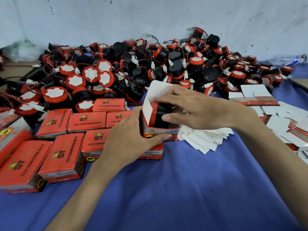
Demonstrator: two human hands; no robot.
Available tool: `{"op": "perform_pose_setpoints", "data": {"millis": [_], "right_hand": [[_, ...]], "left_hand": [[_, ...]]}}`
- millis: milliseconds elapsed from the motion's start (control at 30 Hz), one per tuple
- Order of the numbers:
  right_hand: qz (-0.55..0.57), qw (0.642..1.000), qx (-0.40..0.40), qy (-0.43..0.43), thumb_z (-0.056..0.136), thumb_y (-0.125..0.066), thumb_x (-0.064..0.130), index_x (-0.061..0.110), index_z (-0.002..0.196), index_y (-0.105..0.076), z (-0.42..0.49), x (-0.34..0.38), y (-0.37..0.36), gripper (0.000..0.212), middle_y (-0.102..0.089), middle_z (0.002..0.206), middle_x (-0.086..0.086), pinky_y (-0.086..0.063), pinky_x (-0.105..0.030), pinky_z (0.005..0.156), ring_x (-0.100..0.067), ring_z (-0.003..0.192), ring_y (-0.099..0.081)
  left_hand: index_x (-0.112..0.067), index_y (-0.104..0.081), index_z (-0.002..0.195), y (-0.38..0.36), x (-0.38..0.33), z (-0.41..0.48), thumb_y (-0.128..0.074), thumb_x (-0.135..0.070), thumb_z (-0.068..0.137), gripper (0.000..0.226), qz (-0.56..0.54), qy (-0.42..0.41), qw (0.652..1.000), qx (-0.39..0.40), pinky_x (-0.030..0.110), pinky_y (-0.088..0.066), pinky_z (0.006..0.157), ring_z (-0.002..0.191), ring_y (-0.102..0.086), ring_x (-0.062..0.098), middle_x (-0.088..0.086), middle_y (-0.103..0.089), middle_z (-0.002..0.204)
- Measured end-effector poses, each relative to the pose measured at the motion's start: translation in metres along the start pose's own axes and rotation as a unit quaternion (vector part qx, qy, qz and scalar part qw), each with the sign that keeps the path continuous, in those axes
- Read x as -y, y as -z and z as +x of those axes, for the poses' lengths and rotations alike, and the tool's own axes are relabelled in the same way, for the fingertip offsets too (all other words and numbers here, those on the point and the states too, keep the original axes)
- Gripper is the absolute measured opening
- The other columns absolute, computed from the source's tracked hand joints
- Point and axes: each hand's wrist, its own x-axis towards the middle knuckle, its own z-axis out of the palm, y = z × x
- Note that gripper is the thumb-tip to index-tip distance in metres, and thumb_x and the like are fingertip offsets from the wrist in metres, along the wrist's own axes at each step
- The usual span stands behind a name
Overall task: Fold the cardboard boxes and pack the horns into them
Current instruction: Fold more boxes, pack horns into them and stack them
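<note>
Two hands are at work mid-frame: our left hand [133,139] grips the open box [160,129] round its lower front, and our right hand [198,112] curls over the horn [160,114], which sits part-way down inside it. We judge the horn could jam against the raised white flap [158,90] if pushed in crooked. A loose wire caught under the lid might stop it closing like the packed boxes [63,152] at lower left.

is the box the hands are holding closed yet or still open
Still open. The box has its white top flap standing up, and the horn sticks out above the rim, between the left hand and right hand.
</note>
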Motion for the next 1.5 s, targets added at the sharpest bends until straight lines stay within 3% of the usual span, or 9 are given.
{"op": "perform_pose_setpoints", "data": {"millis": [167, 300, 467, 700, 833, 1000, 1100, 1233, 1500], "right_hand": [[-0.025, 1.0, -0.008, -0.002, 0.088, -0.063, 0.038, 0.028, 0.142, -0.039, -0.001, -0.003, 0.003, 0.061, -0.042, 0.119, 0.0, -0.033, -0.023, 0.099, -0.012, 0.113, -0.04], [-0.03, 0.999, -0.005, 0.031, 0.085, -0.071, 0.028, 0.019, 0.128, -0.047, 0.003, -0.001, -0.004, 0.05, -0.044, 0.127, -0.002, -0.034, -0.028, 0.103, -0.016, 0.119, -0.038], [-0.02, 0.999, -0.036, 0.036, 0.09, -0.065, 0.021, 0.023, 0.093, -0.047, 0.0, 0.002, -0.001, 0.018, -0.046, 0.096, 0.008, -0.031, -0.006, 0.074, 0.0, 0.089, -0.039], [-0.083, 0.996, -0.036, 0.016, 0.086, -0.068, 0.013, 0.022, 0.076, -0.057, -0.001, 0.005, 0.009, 0.018, -0.053, 0.085, 0.009, -0.039, -0.025, 0.073, -0.009, 0.08, -0.046], [-0.137, 0.988, -0.076, 0.002, 0.076, -0.06, -0.005, 0.016, 0.074, -0.067, 0.002, 0.007, 0.005, 0.022, -0.054, 0.082, 0.012, -0.048, -0.04, 0.071, -0.008, 0.076, -0.044], [-0.144, 0.987, -0.064, 0.021, 0.078, -0.058, -0.003, 0.018, 0.076, -0.07, 0.0, 0.002, 0.009, 0.023, -0.061, 0.081, 0.011, -0.048, -0.039, 0.076, -0.008, 0.077, -0.049], [-0.118, 0.992, -0.047, 0.022, 0.082, -0.066, 0.004, 0.019, 0.092, -0.07, -0.004, 0.0, 0.012, 0.019, -0.07, 0.087, 0.009, -0.049, -0.039, 0.079, -0.011, 0.083, -0.057], [-0.129, 0.989, -0.063, 0.017, 0.079, -0.071, 0.008, 0.027, 0.118, -0.064, -0.001, -0.002, 0.009, 0.044, -0.073, 0.088, 0.011, -0.052, -0.037, 0.077, -0.014, 0.09, -0.064], [-0.109, 0.964, -0.195, 0.142, 0.072, -0.074, -0.001, 0.007, 0.074, -0.074, 0.001, -0.015, -0.002, 0.008, -0.069, 0.071, 0.0, -0.053, -0.038, 0.053, -0.017, 0.061, -0.058]], "left_hand": [[-0.05, -0.032, 0.097, -0.001, 0.0, 0.001, -0.055, -0.086, 0.057, 0.058, 0.005, 0.003, 1.0, -0.004, 0.022, -0.038, 0.063, 0.077, -0.051, 0.0, -0.027, -0.054, 0.083], [-0.046, -0.035, 0.098, 0.0, 0.0, 0.0, -0.054, -0.088, 0.056, 0.062, 0.008, 0.001, 1.0, 0.0, 0.009, -0.034, 0.063, 0.072, -0.048, -0.012, -0.027, -0.055, 0.083], [-0.044, -0.037, 0.099, 0.0, 0.0, 0.001, -0.053, -0.086, 0.056, 0.062, 0.009, 0.009, 1.0, 0.006, 0.007, -0.033, 0.063, 0.071, -0.045, -0.015, -0.026, -0.054, 0.083], [-0.045, -0.036, 0.1, 0.001, 0.0, 0.0, -0.053, -0.088, 0.056, 0.063, 0.013, 0.016, 1.0, 0.012, 0.007, -0.032, 0.063, 0.071, -0.046, -0.012, -0.026, -0.055, 0.084], [-0.049, -0.033, 0.098, 0.001, -0.001, 0.001, -0.051, -0.088, 0.055, 0.06, 0.015, 0.021, 1.0, 0.014, 0.007, -0.031, 0.062, 0.071, -0.043, -0.017, -0.03, -0.052, 0.081], [-0.051, -0.031, 0.099, 0.002, -0.002, 0.0, -0.053, -0.087, 0.056, 0.059, 0.013, 0.021, 1.0, 0.019, 0.006, -0.031, 0.064, 0.073, -0.044, -0.016, -0.029, -0.053, 0.083], [-0.057, -0.025, 0.097, 0.002, -0.003, 0.0, -0.056, -0.084, 0.058, 0.056, 0.015, 0.017, 1.0, 0.017, 0.007, -0.032, 0.064, 0.073, -0.044, -0.018, -0.032, -0.051, 0.082], [-0.055, -0.027, 0.098, 0.002, -0.003, 0.0, -0.058, -0.083, 0.059, 0.057, 0.008, 0.021, 1.0, 0.021, 0.011, -0.034, 0.064, 0.074, -0.048, -0.006, -0.032, -0.051, 0.084], [-0.046, -0.039, 0.103, 0.004, 0.003, 0.005, -0.056, -0.089, 0.054, 0.068, -0.026, 0.052, 0.997, 0.055, 0.035, -0.051, 0.078, 0.092, -0.06, 0.005, -0.026, -0.06, 0.094]]}}
